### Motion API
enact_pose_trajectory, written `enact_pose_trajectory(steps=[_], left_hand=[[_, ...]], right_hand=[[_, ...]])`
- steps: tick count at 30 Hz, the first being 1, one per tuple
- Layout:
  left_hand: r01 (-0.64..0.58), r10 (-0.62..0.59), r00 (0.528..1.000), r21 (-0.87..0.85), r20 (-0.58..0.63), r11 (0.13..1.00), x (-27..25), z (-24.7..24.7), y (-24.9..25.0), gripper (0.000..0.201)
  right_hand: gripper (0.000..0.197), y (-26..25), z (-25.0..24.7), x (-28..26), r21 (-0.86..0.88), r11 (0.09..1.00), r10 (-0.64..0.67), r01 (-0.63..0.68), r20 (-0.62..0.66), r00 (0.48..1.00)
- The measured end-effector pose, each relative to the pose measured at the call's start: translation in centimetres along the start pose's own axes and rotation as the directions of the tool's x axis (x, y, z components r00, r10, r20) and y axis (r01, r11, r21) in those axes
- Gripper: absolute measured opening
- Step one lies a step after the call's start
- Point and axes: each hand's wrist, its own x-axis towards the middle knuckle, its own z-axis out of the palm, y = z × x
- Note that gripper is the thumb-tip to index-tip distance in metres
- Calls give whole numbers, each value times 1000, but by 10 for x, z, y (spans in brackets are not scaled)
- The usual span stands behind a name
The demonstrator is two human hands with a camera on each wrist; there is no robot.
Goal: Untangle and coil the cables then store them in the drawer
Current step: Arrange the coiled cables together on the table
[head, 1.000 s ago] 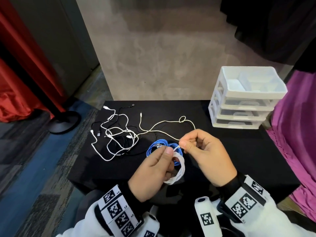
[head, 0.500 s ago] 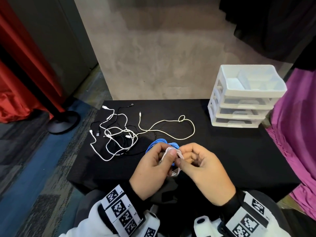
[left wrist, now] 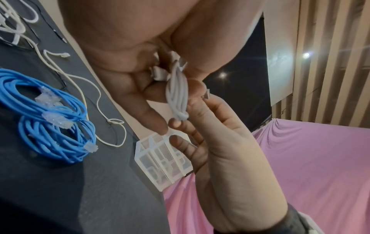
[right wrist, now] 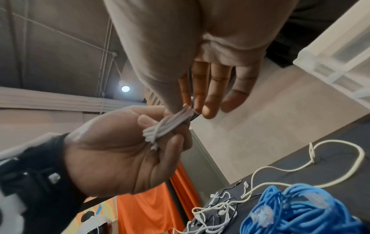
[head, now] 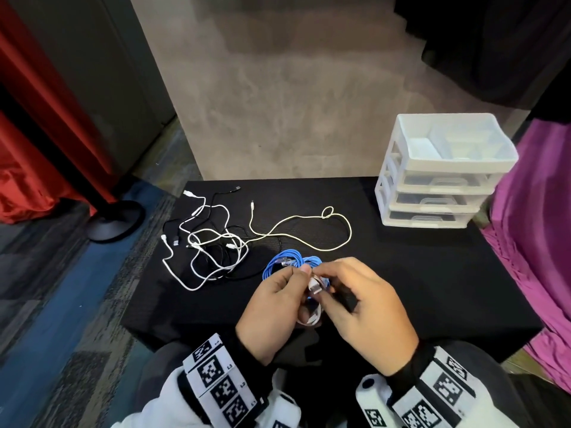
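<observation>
Both hands meet above the near edge of the tabletop: the left hand grips one coiled white cable, and the right hand pinches its other end between thumb and forefinger. On the tabletop lie two blue coiled cables, one cream cable, a tangle of white and black cables, and one three-drawer unit with all drawers closed

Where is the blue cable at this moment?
In the head view the blue cable lies coiled on the black table, just beyond both hands, right of the tangled cables and left of the white drawers.
</observation>
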Motion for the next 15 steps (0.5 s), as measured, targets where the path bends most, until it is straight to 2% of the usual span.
enact_pose_trajectory(steps=[4, 5, 6, 7, 9, 10, 11, 12, 15], left_hand=[[-14, 13, 999, 19, 49, 1000, -1, -2, -3, 39], [-27, 24, 997, 28, 77, 999, -1, -3, -4, 41], [-54, 50, 993, 37, 108, 998, -2, -3, -5, 42], [-93, 86, 988, 50, 129, 994, -3, -3, -7, 44], [-168, 155, 981, 107, 119, 980, -3, -3, -8, 46], [-189, 178, 980, 135, 86, 973, -2, -2, -10, 44], [-196, 192, 981, 154, 42, 968, -1, -2, -12, 40], [-191, 193, 981, 146, -1, 971, 2, -2, -13, 33], [-161, 164, 985, 64, -51, 985, 7, -6, -18, 23]], right_hand=[[11, 4, 3, 0, 44, 998, -35, 38, -73, 997], [7, 4, 4, 1, 120, 993, 15, -2, -106, 994], [9, 2, 4, 2, 257, 962, 123, -88, -120, 985], [13, 0, 5, 3, 442, 875, 264, -196, -97, 960], [16, -3, 7, 5, 751, 553, 484, -361, 63, 873], [14, -2, 9, 6, 825, 399, 540, -400, 141, 830], [12, -1, 11, 7, 857, 300, 572, -418, 189, 798], [13, 2, 12, 7, 859, 287, 580, -423, 196, 791], [27, 13, 13, 5, 757, 502, 512, -418, 130, 849]])
